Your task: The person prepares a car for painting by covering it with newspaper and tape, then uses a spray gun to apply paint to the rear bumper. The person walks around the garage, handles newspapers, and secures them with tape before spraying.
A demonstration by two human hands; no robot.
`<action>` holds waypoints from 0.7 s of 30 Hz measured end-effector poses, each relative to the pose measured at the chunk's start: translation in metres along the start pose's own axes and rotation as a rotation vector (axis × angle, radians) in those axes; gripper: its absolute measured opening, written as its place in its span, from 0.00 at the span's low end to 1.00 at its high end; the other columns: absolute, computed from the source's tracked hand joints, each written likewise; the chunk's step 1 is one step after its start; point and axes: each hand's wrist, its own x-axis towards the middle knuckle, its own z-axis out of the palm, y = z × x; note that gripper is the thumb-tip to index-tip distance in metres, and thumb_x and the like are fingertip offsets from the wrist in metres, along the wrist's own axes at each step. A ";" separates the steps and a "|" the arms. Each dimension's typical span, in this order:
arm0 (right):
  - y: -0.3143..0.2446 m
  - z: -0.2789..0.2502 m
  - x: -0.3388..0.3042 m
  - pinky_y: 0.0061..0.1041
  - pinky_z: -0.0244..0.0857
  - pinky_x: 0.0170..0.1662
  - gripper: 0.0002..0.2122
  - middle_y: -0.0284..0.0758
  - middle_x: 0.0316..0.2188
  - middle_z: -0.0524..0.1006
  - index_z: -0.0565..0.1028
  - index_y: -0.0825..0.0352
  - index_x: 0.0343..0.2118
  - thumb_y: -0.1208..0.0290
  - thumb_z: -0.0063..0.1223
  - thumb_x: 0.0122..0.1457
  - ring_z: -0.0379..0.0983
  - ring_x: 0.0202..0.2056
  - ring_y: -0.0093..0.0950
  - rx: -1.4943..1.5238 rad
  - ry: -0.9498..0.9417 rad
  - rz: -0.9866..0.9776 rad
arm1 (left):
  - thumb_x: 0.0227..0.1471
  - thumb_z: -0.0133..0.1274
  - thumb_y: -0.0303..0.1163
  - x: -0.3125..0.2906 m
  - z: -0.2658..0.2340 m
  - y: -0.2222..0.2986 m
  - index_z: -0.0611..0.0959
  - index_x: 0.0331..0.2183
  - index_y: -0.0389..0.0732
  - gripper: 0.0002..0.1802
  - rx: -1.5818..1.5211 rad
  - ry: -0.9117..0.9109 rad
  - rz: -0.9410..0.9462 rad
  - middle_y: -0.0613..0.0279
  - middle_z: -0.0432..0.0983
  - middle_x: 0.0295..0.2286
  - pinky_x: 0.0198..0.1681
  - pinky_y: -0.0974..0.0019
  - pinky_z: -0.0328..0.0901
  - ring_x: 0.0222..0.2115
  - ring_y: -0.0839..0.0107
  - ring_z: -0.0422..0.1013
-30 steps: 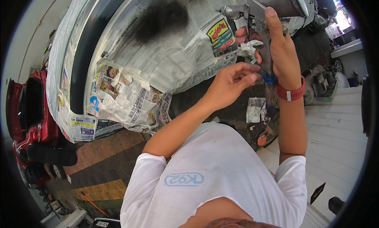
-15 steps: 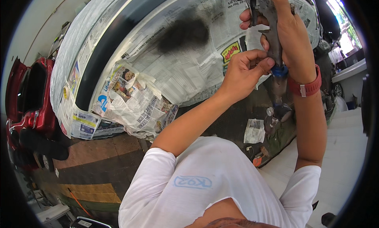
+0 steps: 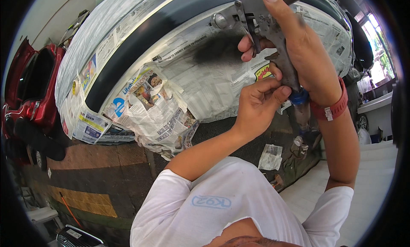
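A grey metal spray gun (image 3: 282, 46) is held up at the upper right, with a round silver knob on its left side. My right hand (image 3: 314, 54) is wrapped round its handle, fingertips showing beyond the trigger. At the foot of the handle, my left hand (image 3: 256, 110) pinches with thumb and forefinger; the small part between them is hidden. A blue fitting (image 3: 300, 97) joins the handle's end, with a clear tube-like piece below it. Behind the gun, a dark strip of body panel (image 3: 102, 86) curves between masking newspaper (image 3: 200, 89), which carries a black paint smudge.
A red car (image 3: 45, 82) with its rear open stands at the far left. A loose sheet of newspaper (image 3: 270, 157) lies on the dark floor below my hands. An orange stick (image 3: 70, 209) is at the lower left, near a car grille (image 3: 79, 236).
The spray gun and both hands have shifted left and slightly down in the picture, and more of the gun's top shows. The grips look the same. The view has turned a little.
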 end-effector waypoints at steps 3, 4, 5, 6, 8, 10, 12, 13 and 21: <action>-0.001 -0.002 0.011 0.24 0.76 0.31 0.26 0.37 0.25 0.80 0.74 0.72 0.50 0.47 0.41 0.73 0.79 0.26 0.26 0.082 -0.015 0.102 | 0.64 0.60 0.33 0.003 -0.003 0.004 0.83 0.35 0.33 0.12 -0.012 -0.015 -0.019 0.71 0.74 0.30 0.31 0.74 0.61 0.29 0.85 0.66; 0.001 -0.006 0.015 0.24 0.77 0.30 0.26 0.37 0.25 0.80 0.74 0.72 0.50 0.47 0.41 0.73 0.79 0.26 0.26 0.111 -0.032 0.098 | 0.64 0.60 0.34 0.008 -0.001 0.006 0.83 0.36 0.33 0.12 -0.029 -0.022 -0.032 0.70 0.75 0.31 0.33 0.74 0.62 0.30 0.85 0.67; 0.001 -0.008 0.018 0.24 0.77 0.30 0.26 0.38 0.25 0.80 0.74 0.72 0.49 0.47 0.41 0.73 0.79 0.26 0.26 0.139 -0.049 0.094 | 0.65 0.59 0.34 0.012 0.001 0.007 0.83 0.37 0.32 0.12 -0.045 -0.028 -0.045 0.69 0.76 0.32 0.34 0.74 0.64 0.31 0.84 0.68; -0.002 -0.008 0.020 0.23 0.76 0.28 0.26 0.37 0.25 0.81 0.75 0.72 0.49 0.47 0.41 0.73 0.79 0.25 0.26 0.095 0.021 0.130 | 0.65 0.58 0.36 0.016 0.002 0.007 0.83 0.40 0.32 0.14 -0.061 -0.057 -0.064 0.67 0.78 0.34 0.37 0.72 0.66 0.33 0.82 0.71; -0.010 -0.009 0.024 0.21 0.75 0.24 0.27 0.37 0.25 0.81 0.75 0.71 0.49 0.46 0.41 0.73 0.78 0.22 0.25 0.006 0.171 0.202 | 0.67 0.56 0.39 0.023 0.003 0.008 0.82 0.48 0.31 0.20 -0.096 -0.122 -0.104 0.61 0.81 0.39 0.44 0.69 0.71 0.37 0.76 0.75; -0.013 -0.026 0.024 0.19 0.71 0.20 0.27 0.36 0.24 0.81 0.75 0.70 0.49 0.45 0.41 0.72 0.77 0.20 0.23 -0.056 0.122 0.119 | 0.67 0.54 0.40 0.020 0.002 0.012 0.80 0.52 0.32 0.22 -0.052 -0.120 -0.175 0.59 0.81 0.41 0.46 0.67 0.70 0.39 0.75 0.76; -0.023 -0.031 0.022 0.15 0.65 0.14 0.27 0.36 0.23 0.82 0.75 0.69 0.48 0.45 0.39 0.73 0.76 0.17 0.21 -0.169 0.229 0.172 | 0.68 0.53 0.41 0.015 -0.002 0.014 0.78 0.55 0.33 0.23 -0.023 -0.138 -0.233 0.58 0.81 0.43 0.48 0.66 0.70 0.40 0.73 0.76; -0.028 -0.037 0.022 0.16 0.65 0.14 0.27 0.36 0.24 0.82 0.75 0.69 0.48 0.45 0.38 0.73 0.76 0.17 0.21 -0.170 0.215 0.174 | 0.68 0.53 0.40 0.010 -0.009 0.009 0.78 0.55 0.33 0.23 -0.017 -0.158 -0.259 0.57 0.81 0.43 0.48 0.66 0.70 0.41 0.73 0.76; -0.035 -0.089 0.027 0.17 0.64 0.13 0.25 0.36 0.24 0.81 0.75 0.67 0.48 0.47 0.35 0.74 0.77 0.18 0.22 -0.230 0.336 0.106 | 0.68 0.53 0.38 -0.032 -0.047 -0.003 0.79 0.54 0.34 0.20 0.109 -0.207 -0.405 0.54 0.80 0.45 0.50 0.65 0.70 0.44 0.70 0.77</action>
